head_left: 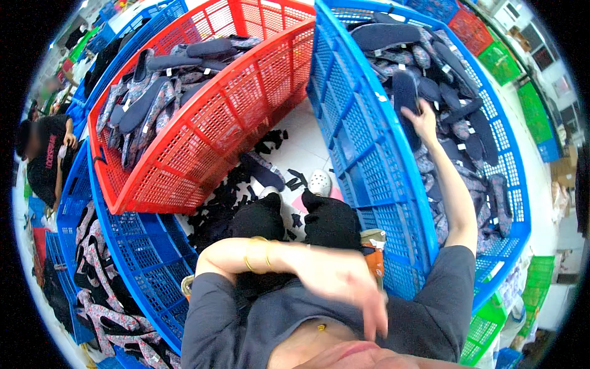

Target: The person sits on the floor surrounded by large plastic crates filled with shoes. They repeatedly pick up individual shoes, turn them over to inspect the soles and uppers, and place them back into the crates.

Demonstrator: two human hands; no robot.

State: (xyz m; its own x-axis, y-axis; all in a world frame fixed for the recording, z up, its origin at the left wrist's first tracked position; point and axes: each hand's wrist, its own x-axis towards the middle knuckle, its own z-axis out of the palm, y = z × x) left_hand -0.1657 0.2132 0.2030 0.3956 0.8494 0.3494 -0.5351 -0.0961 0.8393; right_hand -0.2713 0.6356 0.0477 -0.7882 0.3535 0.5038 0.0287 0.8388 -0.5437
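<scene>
My right hand (pixel 421 121) reaches into the blue basket (pixel 375 166) on the right. Its thumb and fingers are at the edge of a dark navy slipper (pixel 405 92), which stands sole outward at the near side of the pile. Around it lie several more slippers (pixel 455 117) with navy soles, patterned fabric and small white tags. My left hand (pixel 353 286), a gold bangle on its wrist, crosses in front of my chest. Its fingers are stretched out, slightly blurred, and hold nothing visible.
A red basket (pixel 203 141) of similar slippers stands at the left front. Below it, a blue basket (pixel 141 246) and patterned slippers (pixel 104 301) lie to my left. Black scraps (pixel 215 209) and a loose slipper (pixel 263 171) are on the floor by my feet. Another person (pixel 46 157) is at far left.
</scene>
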